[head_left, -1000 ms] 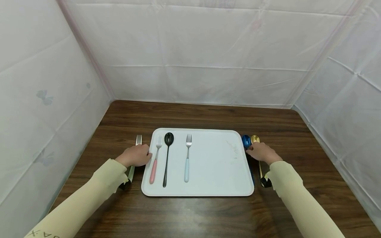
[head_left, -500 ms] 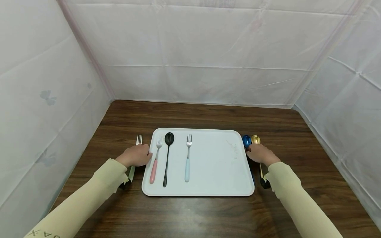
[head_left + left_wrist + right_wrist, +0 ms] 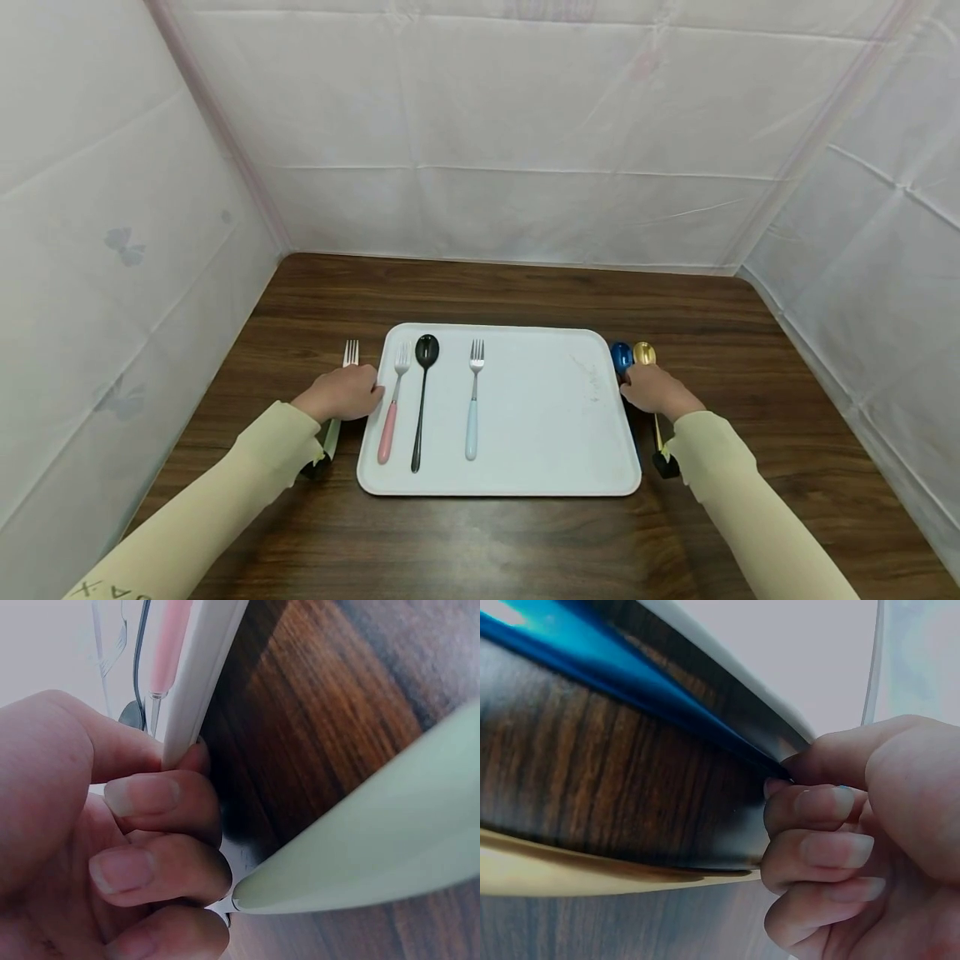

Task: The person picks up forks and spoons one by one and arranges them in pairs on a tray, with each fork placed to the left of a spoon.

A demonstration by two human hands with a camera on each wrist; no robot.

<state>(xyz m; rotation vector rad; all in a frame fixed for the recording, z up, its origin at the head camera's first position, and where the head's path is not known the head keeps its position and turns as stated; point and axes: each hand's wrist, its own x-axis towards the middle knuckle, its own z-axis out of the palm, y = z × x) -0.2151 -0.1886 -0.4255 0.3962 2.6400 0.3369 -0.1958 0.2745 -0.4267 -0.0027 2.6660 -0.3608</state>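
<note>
My left hand grips the left rim of a white tray, thumb above and fingers curled at its edge. A green-handled fork lies on the table beneath that hand, its tines showing beyond it. At the tray's right side my right hand pinches a blue spoon at its narrow neck, between thumb and index finger. The blue bowl shows just past the fingers. Right beside it lies a gold spoon, passing under the hand's other curled fingers.
On the tray's left half lie a pink-handled fork, a black spoon and a light-blue-handled fork. The tray sits on a dark wooden table. White sheets hang behind and at both sides.
The right hand has shifted slightly left, from over the gold spoon toward the blue one, uncovering more of the gold bowl. The left hand and the tray stay practically in place.
</note>
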